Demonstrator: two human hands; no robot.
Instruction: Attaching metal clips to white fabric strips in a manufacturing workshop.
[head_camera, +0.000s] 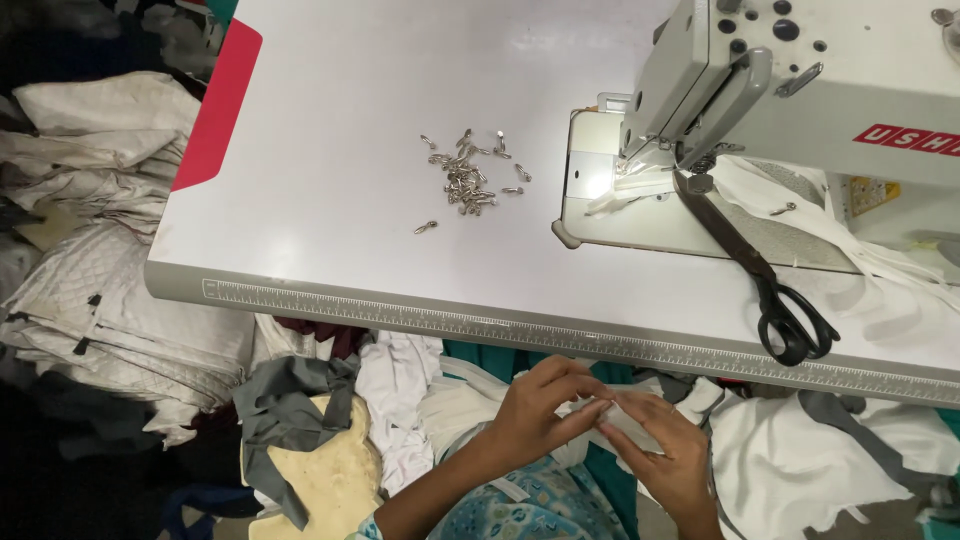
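Below the table's front edge, my left hand and my right hand meet over my lap, both pinching a narrow white fabric strip. The fingertips touch at the strip's middle. What sits between the fingers beyond the strip is too small to tell. A pile of small silver zipper sliders lies on the white sewing table, well above my hands.
A sewing machine stands at the right, its lamp lighting white cloth under the needle. Black scissors lie beside it. A ruler strip runs along the table's front edge. Heaps of white quilted fabric fill the left floor; scraps surround my lap.
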